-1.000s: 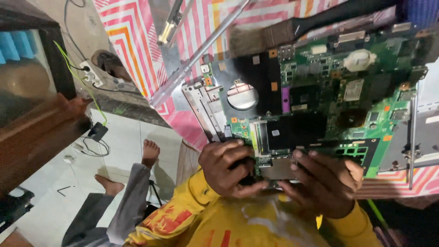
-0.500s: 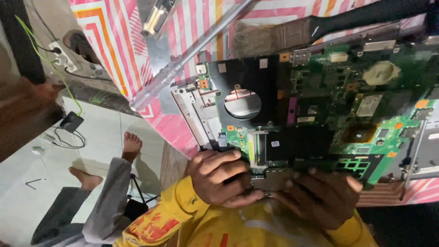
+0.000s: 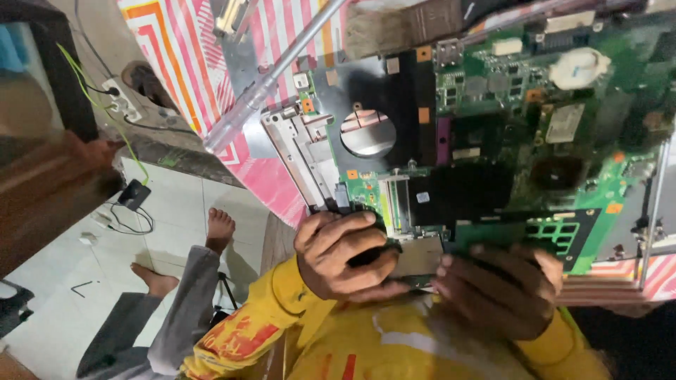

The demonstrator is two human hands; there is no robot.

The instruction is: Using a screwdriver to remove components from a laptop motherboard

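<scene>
Both grips clamp the motherboard (image 3: 493, 141) near edge: left hand (image 3: 345, 257) beside the metal module (image 3: 417, 255), right hand (image 3: 503, 292) opposite. Seating step; next needs even thumb pressure.

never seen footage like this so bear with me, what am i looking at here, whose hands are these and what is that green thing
The camera sits on a person's head and looks down, so these are that person's own bare hands. The left hand and right hand, in yellow sleeves, both grip the near edge of a green circuit board from a computer. The board lies on a pink striped cloth next to a clear rod. Lower left you see a tiled floor and bare feet.
</scene>
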